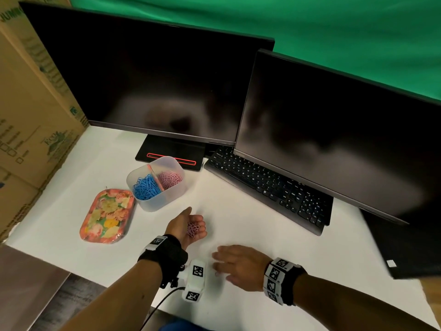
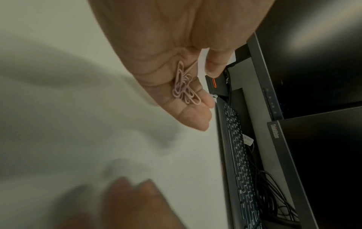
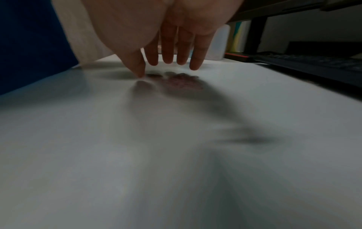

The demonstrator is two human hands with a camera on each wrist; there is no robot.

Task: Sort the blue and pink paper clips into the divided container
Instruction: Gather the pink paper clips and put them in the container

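Note:
My left hand (image 1: 191, 226) lies palm up on the white table (image 1: 238, 211), cupped round a small bunch of pink paper clips (image 1: 192, 229). The left wrist view shows those pink clips (image 2: 185, 89) resting against the curled fingers (image 2: 194, 117). Behind it stands the translucent divided container (image 1: 167, 201), with blue clips (image 1: 145, 187) in its left half and pink clips (image 1: 170, 179) in its right. My right hand (image 1: 229, 261) hovers flat, blurred, fingers straight. In the right wrist view its fingers (image 3: 168, 52) hang over a blurred pinkish heap (image 3: 182, 81) on the table.
A floral tray (image 1: 107, 216) lies left of the container. Two dark monitors (image 1: 155, 80) (image 1: 334, 139) and a black keyboard (image 1: 267, 185) fill the back and right. Cardboard boxes (image 1: 31, 115) wall the left side. The table's front edge (image 1: 78, 273) runs near my forearms.

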